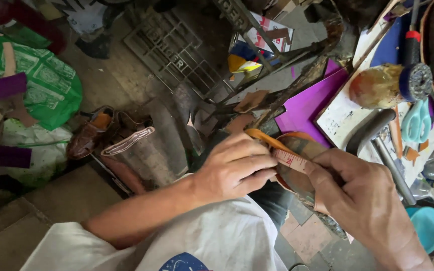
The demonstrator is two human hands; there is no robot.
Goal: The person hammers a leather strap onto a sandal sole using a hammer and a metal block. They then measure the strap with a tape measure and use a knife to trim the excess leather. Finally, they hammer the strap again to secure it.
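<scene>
My left hand (234, 168) and my right hand (362, 195) meet over a shoe sole (297, 148) with an orange rim, held in front of my chest. Both hands pinch a pale measuring tape (291, 160) stretched across the sole between the thumbs. The fingers of each hand are curled round the sole's edges. Much of the sole is hidden under the hands.
A purple sheet (310, 105) lies beyond the sole. At right a cluttered board carries a glue pot (377, 85), teal scissors (417, 120) and a dark metal bar (372, 130). A brown shoe (89, 133), a metal treadle grate (172, 47) and a green bag (46, 85) lie on the floor at left.
</scene>
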